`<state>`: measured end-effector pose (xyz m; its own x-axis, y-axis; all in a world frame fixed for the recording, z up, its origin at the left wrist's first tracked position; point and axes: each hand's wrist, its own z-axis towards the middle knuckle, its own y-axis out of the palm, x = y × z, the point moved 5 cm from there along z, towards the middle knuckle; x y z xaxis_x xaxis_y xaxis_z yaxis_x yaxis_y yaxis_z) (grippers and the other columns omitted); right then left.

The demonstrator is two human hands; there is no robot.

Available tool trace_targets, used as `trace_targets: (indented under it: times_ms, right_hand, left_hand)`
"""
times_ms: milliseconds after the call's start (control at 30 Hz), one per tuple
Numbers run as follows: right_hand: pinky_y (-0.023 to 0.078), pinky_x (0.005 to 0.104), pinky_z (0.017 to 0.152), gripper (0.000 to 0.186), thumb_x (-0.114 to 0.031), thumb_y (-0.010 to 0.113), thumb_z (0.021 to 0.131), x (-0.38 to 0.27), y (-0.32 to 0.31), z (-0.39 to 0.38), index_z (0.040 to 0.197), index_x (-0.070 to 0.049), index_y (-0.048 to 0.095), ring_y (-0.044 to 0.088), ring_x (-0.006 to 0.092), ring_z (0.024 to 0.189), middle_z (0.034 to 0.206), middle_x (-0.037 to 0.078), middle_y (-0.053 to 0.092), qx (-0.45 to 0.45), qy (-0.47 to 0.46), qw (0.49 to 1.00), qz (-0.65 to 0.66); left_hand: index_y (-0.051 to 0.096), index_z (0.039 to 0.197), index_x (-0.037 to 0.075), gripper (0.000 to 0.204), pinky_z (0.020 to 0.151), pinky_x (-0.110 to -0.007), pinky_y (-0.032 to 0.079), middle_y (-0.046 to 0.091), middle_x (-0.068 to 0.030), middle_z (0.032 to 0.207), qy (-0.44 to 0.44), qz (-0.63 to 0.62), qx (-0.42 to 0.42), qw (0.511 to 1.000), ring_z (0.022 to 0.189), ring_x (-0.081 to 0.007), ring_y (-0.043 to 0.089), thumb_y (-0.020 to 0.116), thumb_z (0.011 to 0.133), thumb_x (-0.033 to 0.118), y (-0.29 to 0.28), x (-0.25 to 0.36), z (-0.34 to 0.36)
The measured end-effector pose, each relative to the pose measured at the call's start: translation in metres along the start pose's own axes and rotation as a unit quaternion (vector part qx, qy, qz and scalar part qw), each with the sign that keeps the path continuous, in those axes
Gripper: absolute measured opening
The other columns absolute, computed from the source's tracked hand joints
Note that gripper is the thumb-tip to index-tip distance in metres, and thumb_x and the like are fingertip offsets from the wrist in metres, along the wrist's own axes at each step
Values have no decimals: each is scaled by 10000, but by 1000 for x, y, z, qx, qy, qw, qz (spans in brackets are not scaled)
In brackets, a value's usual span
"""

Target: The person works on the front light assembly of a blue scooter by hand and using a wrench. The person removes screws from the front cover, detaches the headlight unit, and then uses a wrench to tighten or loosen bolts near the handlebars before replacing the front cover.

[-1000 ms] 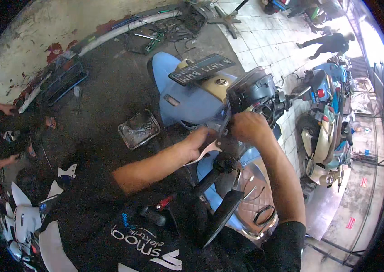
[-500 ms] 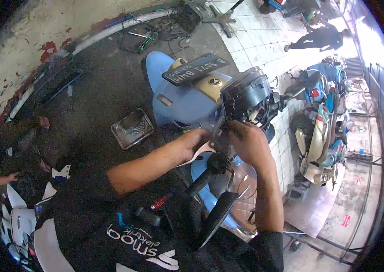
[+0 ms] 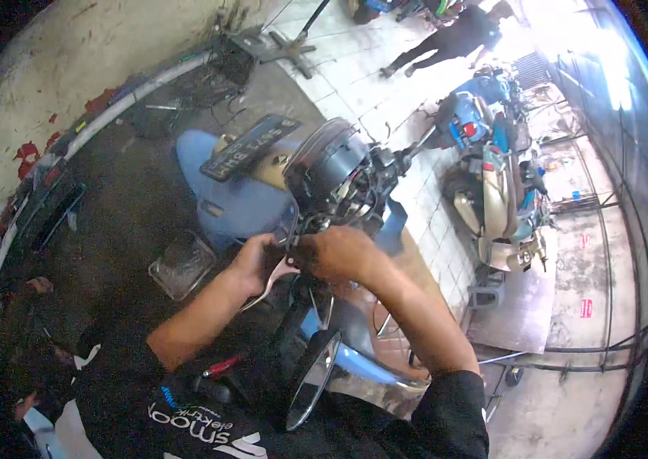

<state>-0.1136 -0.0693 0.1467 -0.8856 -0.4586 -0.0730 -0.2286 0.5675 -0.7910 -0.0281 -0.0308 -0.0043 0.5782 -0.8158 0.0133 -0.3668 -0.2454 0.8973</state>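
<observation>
Your left hand (image 3: 247, 265) and right hand (image 3: 341, 254) are close together at the front of the blue scooter (image 3: 236, 208) before you. The left curls beside the silver lever (image 3: 275, 278); the right bends in just to its right. Your fingertips are hidden, so I can't tell whether either grips anything. Beyond your hands sits the round dark headlight housing (image 3: 329, 162); a shallow tray (image 3: 165, 289) lies left, and a mirror (image 3: 314, 385) is near you.

The tray (image 3: 177, 287) lies left of the scooter (image 3: 244, 208), with parked motorbikes (image 3: 494, 200) to its right.
</observation>
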Motion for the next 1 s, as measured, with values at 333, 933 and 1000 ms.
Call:
trace_targets:
  times_ms: [333,933,1000]
  right_hand:
    - [536,482,715,282,-272,643,739,4,4,-8,961,-101,679,660,387,810,831,199,674,58,-5,997,43]
    - [540,459,694,222,-251,619,779,-14,6,-16,919,-91,685,677,362,819,834,188,681,70,64,995,-15]
    - [526,483,693,257,-254,597,792,-14,8,-18,991,-112,675,665,387,807,811,197,672,76,52,996,-9]
  left_hand:
    - [628,1024,8,356,916,-436,480,661,-154,1017,4,5,-77,997,928,-294,626,475,816,252,6,-2,0]
    - [626,920,6,329,861,-418,488,657,-158,918,-12,-30,-62,998,893,-304,621,487,744,248,16,4,-11]
    - [628,928,7,332,865,-415,484,660,-154,917,9,-24,-39,999,899,-300,621,488,751,250,19,5,-16]
